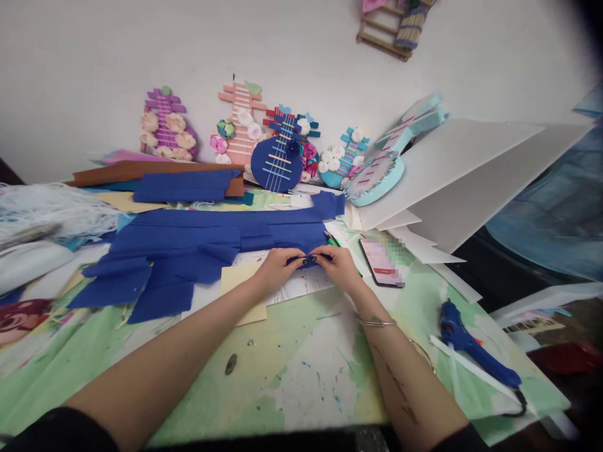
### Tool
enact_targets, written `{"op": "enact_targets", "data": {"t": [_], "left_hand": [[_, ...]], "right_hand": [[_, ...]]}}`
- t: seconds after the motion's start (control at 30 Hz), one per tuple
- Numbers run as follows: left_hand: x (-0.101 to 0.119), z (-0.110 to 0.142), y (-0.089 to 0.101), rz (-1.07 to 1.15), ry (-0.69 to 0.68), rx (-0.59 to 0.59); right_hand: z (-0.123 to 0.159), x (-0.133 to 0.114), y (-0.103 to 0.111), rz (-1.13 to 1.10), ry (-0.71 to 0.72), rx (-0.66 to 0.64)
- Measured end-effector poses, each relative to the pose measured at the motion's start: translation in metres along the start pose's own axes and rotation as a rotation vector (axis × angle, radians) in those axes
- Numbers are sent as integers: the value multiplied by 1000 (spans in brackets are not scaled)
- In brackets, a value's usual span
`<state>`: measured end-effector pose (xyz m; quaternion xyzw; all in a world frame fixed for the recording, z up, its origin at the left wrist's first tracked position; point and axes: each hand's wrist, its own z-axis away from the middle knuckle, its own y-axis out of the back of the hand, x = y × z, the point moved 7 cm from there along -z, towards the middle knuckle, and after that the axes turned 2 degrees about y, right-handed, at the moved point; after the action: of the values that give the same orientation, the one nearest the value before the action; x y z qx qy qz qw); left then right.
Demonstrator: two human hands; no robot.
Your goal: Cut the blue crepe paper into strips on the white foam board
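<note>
A long dark-blue sheet, which looks like crepe paper (pixel 188 227), stretches across the table in front of me, with cut and folded blue pieces overlapping on its left. At its right end, my left hand (pixel 279 269) and my right hand (pixel 338 267) meet almost fingertip to fingertip. Each hand pinches the near edge of the blue paper between thumb and fingers. Green-handled scissors or a pen (pixel 332 240) lies partly hidden just behind my right hand. Under my left wrist is a pale yellow paper square (pixel 235 282).
A phone (pixel 382 262) lies right of my hands, and a blue glue gun (pixel 475 345) with its cord sits near the table's right edge. Large white boards (pixel 452 169) lean at the right. Decorated instrument-shaped crafts (pixel 276 164) line the wall. White shredded strands (pixel 51 210) pile up at left.
</note>
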<state>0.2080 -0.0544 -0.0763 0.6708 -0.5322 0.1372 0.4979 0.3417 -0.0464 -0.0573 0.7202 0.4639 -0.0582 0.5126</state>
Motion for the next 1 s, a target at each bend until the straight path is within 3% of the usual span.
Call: {"op": "enact_targets", "data": {"t": [0.5,1.0], "left_hand": [[-5,-3,0,128,51,-39],[-4,-4,-1,85,47,-62]], "right_hand": [[-4,15,-7,-159,-64,78],[-4,17,-10,-168,-77,66]]}}
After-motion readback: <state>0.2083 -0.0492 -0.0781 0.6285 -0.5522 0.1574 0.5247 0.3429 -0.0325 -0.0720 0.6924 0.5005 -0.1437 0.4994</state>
